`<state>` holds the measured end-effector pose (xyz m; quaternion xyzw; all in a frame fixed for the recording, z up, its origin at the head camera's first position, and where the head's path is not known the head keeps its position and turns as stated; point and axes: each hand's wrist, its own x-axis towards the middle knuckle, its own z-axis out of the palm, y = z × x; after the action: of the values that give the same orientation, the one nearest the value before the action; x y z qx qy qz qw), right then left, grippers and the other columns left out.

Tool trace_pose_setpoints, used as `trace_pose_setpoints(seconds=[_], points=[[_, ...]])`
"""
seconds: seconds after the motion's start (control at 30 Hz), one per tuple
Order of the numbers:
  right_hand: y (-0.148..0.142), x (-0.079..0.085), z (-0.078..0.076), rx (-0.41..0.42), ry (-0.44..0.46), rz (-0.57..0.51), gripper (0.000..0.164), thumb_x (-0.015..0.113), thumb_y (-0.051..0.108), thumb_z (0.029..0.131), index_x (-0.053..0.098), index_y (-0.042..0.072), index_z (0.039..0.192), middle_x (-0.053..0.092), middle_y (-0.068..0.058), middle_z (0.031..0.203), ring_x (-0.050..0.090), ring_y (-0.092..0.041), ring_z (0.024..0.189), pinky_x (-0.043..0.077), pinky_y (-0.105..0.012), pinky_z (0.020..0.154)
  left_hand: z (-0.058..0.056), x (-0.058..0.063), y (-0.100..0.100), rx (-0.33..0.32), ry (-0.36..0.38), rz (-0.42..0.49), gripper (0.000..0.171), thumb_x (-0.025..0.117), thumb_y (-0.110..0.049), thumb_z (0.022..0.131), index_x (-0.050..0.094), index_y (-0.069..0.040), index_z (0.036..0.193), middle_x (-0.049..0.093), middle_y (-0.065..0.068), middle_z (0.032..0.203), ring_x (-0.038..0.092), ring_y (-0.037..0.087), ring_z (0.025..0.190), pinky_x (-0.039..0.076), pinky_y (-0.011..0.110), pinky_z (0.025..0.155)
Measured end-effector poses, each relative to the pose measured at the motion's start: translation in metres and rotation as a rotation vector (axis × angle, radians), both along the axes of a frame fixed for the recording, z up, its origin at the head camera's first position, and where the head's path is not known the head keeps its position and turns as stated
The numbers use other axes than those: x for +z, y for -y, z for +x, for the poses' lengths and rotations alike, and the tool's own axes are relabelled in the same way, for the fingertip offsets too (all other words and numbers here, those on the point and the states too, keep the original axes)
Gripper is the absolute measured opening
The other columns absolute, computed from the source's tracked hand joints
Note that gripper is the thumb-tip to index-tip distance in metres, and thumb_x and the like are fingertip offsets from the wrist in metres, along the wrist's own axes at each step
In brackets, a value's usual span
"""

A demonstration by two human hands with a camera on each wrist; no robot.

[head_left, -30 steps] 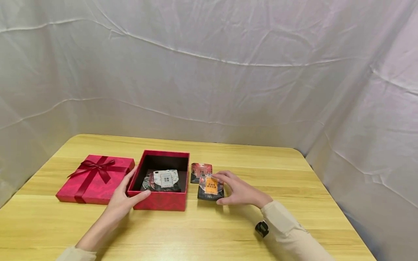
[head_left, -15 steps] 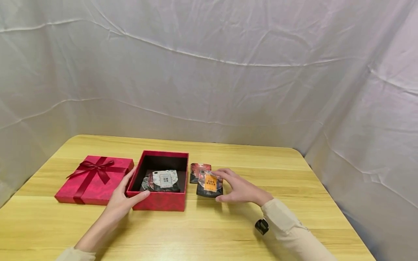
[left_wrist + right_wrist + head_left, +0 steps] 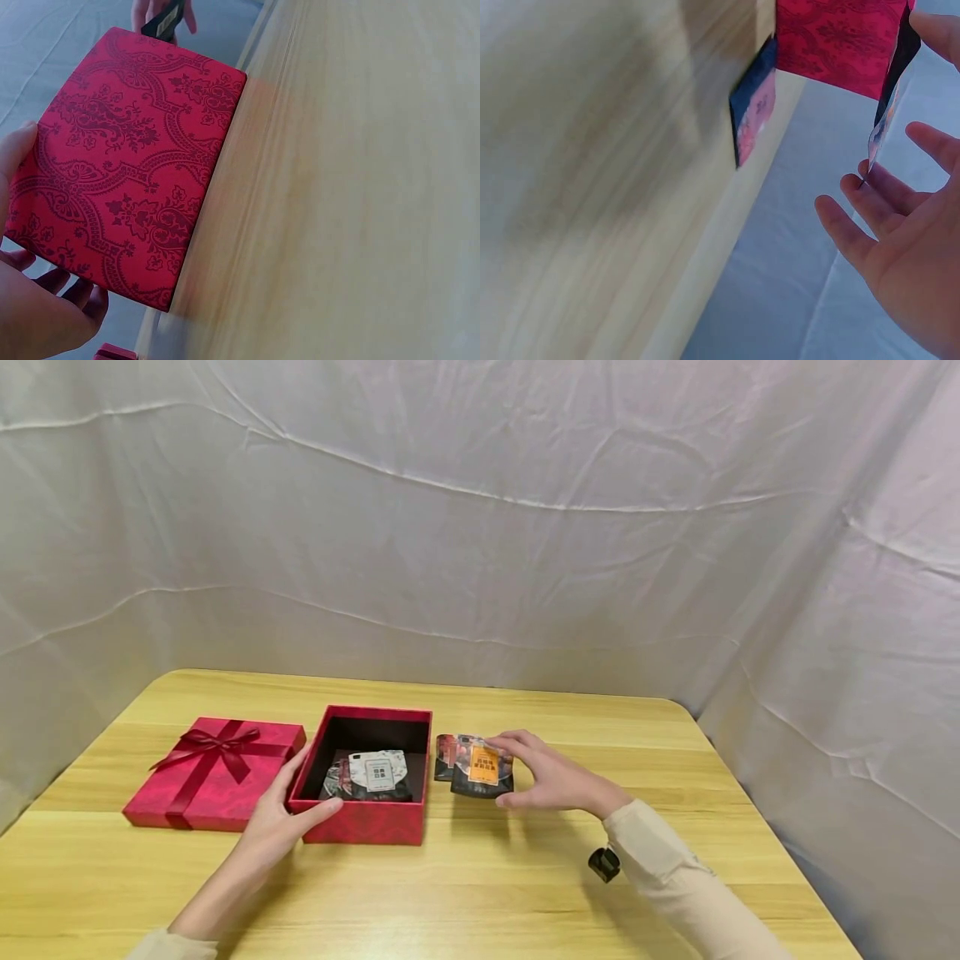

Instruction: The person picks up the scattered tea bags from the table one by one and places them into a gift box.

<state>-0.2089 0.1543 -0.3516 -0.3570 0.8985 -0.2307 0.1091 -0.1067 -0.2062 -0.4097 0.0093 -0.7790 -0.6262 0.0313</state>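
My left hand (image 3: 281, 818) grips the near left corner of an open red gift box (image 3: 363, 824), thumb at the front wall and fingers along the left side. A white-topped sachet (image 3: 379, 772) lies over other sachets inside the box. My right hand (image 3: 558, 778) holds a black sachet with an orange label (image 3: 484, 768) by its right side, thumb and fingers at opposite edges. It hangs above the table, tilted. Partly hidden behind it, a red-and-black sachet (image 3: 444, 758) lies right of the box; the right wrist view also shows this flat sachet (image 3: 756, 109).
A red box lid (image 3: 255, 785) with a dark ribbon bow lies left of the box. The wooden table (image 3: 600, 735) has rounded far corners. Pale grey cloth (image 3: 480, 527) hangs behind and at both sides. A black device (image 3: 603, 864) is on the right wrist.
My right hand has lifted the orange-labelled sachet up and away from me, so it covers more of the red-and-black sachet. My left hand stays on the box.
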Motion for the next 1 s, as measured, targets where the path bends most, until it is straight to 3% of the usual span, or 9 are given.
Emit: trace_pose_setpoints(seconds=[0.43, 0.77, 1.0], points=[[0.024, 0.024, -0.011, 0.082, -0.045, -0.006, 0.079, 0.073, 0.035, 0.082, 0.037, 0.016, 0.149, 0.034, -0.01, 0.147, 0.039, -0.026, 0.127, 0.039, -0.051, 0.1, 0.0, 0.0, 0.001, -0.002, -0.008, -0.011, 0.091, 0.072, -0.02, 0.087, 0.014, -0.017, 0.157, 0.025, 0.021, 0.153, 0.018, 0.039, 0.137, 0.019, 0.068, 0.104], [0.043, 0.033, -0.019, 0.106, -0.066, 0.03, 0.078, 0.073, 0.034, 0.083, 0.037, 0.015, 0.15, 0.034, -0.01, 0.148, 0.037, -0.026, 0.129, 0.037, -0.049, 0.102, -0.001, 0.0, 0.001, -0.001, -0.014, 0.006, 0.089, 0.071, -0.02, 0.088, 0.015, -0.019, 0.157, 0.028, 0.021, 0.151, 0.026, 0.039, 0.134, 0.023, 0.064, 0.104], [0.057, 0.041, -0.022, 0.12, -0.051, 0.053, 0.078, 0.072, 0.036, 0.084, 0.035, 0.017, 0.15, 0.032, -0.011, 0.15, 0.036, -0.027, 0.131, 0.037, -0.049, 0.103, -0.001, -0.001, 0.0, -0.005, -0.015, 0.028, 0.09, 0.072, -0.017, 0.087, 0.015, -0.018, 0.156, 0.027, 0.021, 0.152, 0.026, 0.039, 0.134, 0.02, 0.063, 0.106]])
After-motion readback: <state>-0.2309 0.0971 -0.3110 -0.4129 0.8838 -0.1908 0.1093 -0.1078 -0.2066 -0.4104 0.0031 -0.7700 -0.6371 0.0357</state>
